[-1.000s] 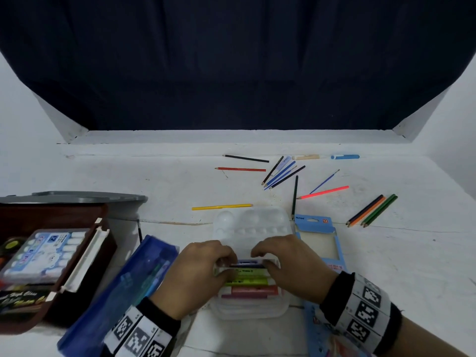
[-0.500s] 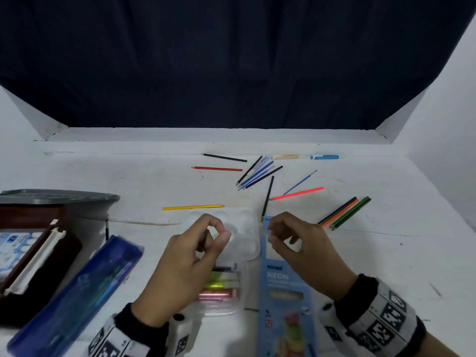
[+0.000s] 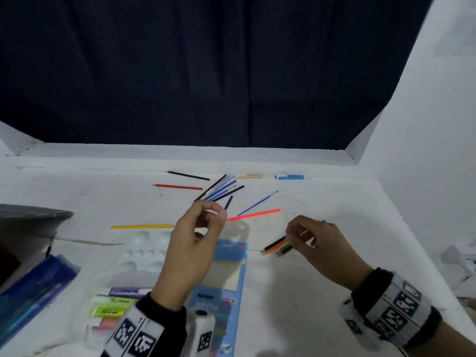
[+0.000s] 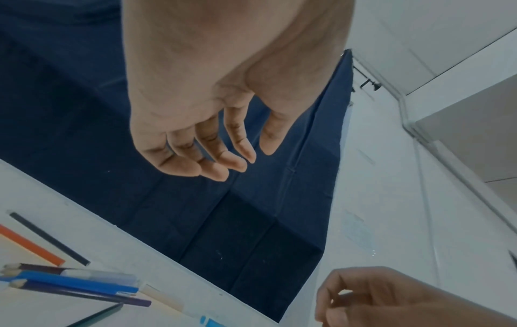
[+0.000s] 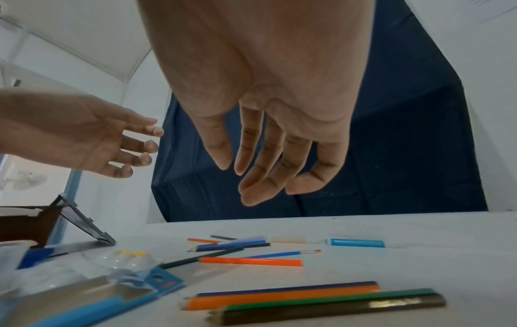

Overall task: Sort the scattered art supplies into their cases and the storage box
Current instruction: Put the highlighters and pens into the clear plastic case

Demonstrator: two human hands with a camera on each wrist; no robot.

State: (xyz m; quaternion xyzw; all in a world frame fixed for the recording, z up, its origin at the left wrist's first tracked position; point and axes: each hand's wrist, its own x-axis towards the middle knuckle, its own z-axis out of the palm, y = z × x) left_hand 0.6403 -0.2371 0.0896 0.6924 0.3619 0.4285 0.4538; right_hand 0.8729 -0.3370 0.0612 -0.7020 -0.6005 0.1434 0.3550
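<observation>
Reaching for loose pencils, both empty: left hand (image 3: 195, 235) fingers relaxed over blue bunch (image 3: 221, 190), right hand (image 3: 318, 243) loosely spread above four-pencil group (image 3: 277, 247); next prob pinch & lift.

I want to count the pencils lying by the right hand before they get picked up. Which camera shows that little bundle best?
The right wrist view: the pencil bundle lies close and unobstructed, showing dark blue, orange, green and dark pencils side by side. The head view shows it small, partly behind the right hand. The left wrist view misses it.
</observation>
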